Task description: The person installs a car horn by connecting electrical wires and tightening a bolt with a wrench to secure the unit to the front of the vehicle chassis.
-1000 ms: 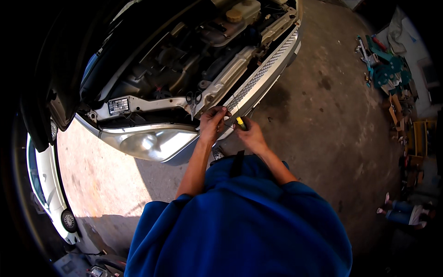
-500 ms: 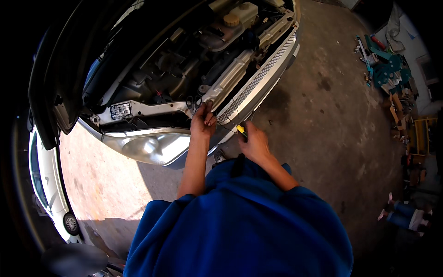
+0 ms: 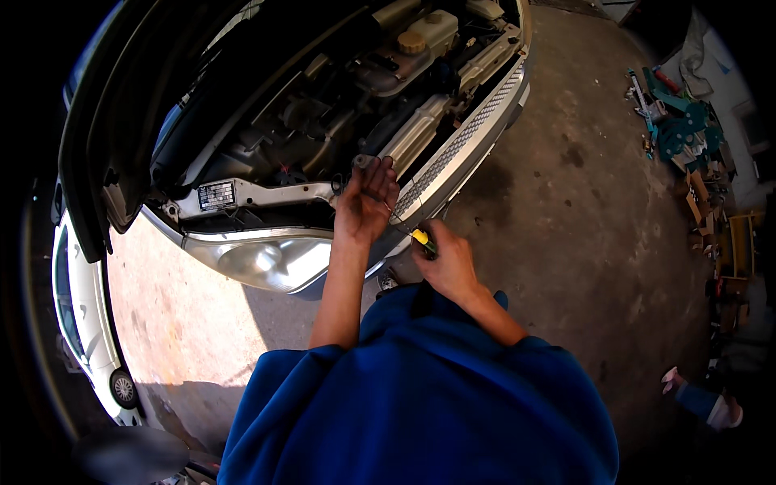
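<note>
My left hand [image 3: 366, 204] is held palm up over the front crossmember [image 3: 414, 133] of a car with its hood raised. Its fingers are loosely spread, and nothing shows in the palm. In my right hand [image 3: 449, 260], just ahead of the bumper, is a screwdriver with a yellow and green handle [image 3: 420, 237]. The screwdriver's thin shaft points up and left, toward the edge of my left palm. Beside my left wrist lies the clear headlight [image 3: 263, 260]. A small dark ring-shaped part [image 3: 338, 184] sits partly hidden behind my left hand.
The engine bay holds a reservoir with a tan cap [image 3: 411, 42]. A mesh grille [image 3: 477, 133] runs along the car's front. Teal tools [image 3: 683, 125] and cardboard boxes [image 3: 697, 198] line the right wall. A person's leg [image 3: 697, 401] shows lower right; a white car [image 3: 85, 315] stands left.
My left hand has let go at the crossmember and turned palm up with its fingers opened. My right hand, still round the screwdriver, has shifted slightly. The person at lower right has moved.
</note>
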